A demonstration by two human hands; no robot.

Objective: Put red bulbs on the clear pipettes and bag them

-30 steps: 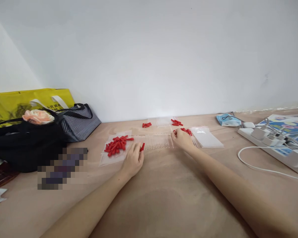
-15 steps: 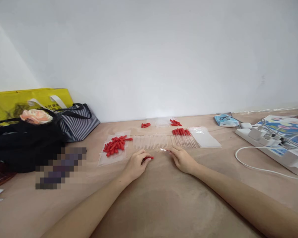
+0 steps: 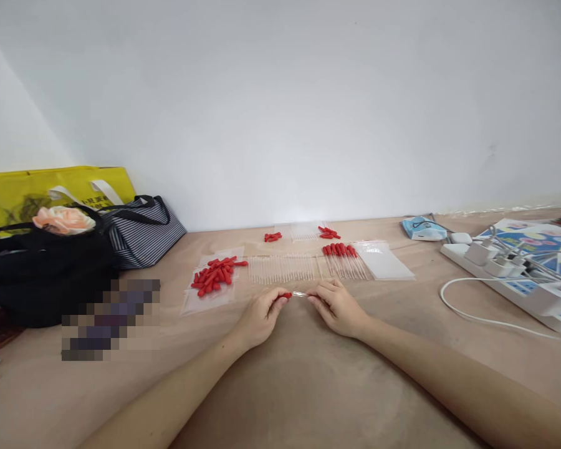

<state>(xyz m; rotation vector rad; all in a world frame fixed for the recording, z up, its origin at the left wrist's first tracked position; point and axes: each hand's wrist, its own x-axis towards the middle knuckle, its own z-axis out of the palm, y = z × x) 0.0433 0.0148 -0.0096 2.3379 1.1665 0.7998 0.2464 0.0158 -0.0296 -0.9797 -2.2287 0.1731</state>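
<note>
My left hand pinches a red rubber bulb, its open end facing right. From the other side my right hand grips a clear thin tube whose end is at the bulb's mouth; whether it is inside I cannot tell. Behind my hands lies a row of clear tubes. To its right is a group of tubes with red bulbs on their ends. A pile of red bulbs rests on a clear plastic bag at the left.
White plastic bags lie at the right of the row. Small red bulb groups sit near the wall. A power strip with a white cable and a blue packet are at the right; a striped bag and black bag stand left.
My hands have come together, the right one raising its tube level with the bulb. The bulb in my left hand has turned slightly, and the tube's end now meets it.
</note>
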